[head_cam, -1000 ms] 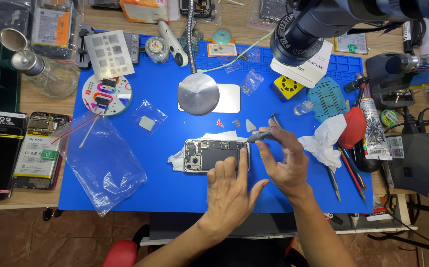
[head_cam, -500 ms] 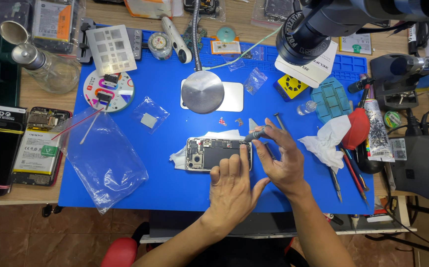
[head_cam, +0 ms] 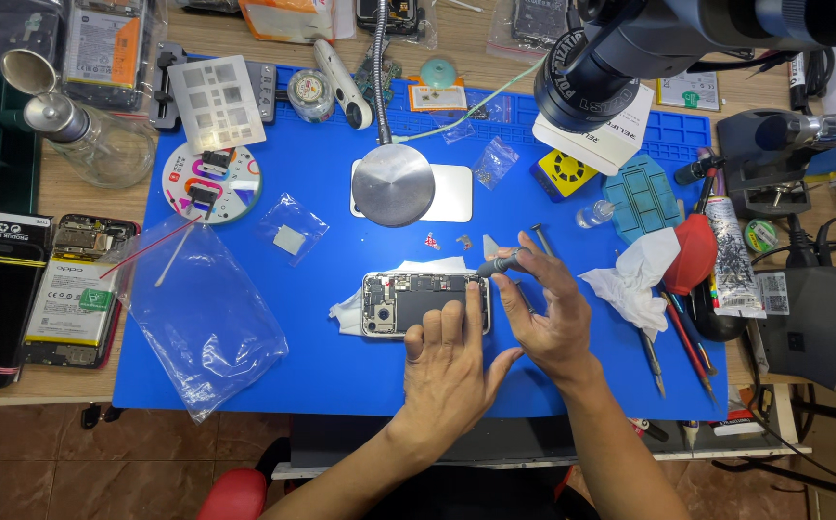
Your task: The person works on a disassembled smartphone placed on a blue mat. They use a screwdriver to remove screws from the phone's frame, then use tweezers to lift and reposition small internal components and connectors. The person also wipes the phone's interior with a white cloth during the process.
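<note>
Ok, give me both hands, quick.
Left hand: open, fingers flat on the opened phone.
Right hand: fingers pinch a grey screwdriver at the phone's right end.

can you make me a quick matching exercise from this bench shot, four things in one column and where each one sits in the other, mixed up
Things:
1. opened phone
2. clear plastic bag
3. round metal disc
4. white tissue

Places:
A. at the back of the blue mat, above the phone
B. right part of the mat, beside a red bulb
C. middle of the mat, under the left hand fingers
D. left part of the mat, lying flat

Pairs: 1-C, 2-D, 3-A, 4-B
</note>
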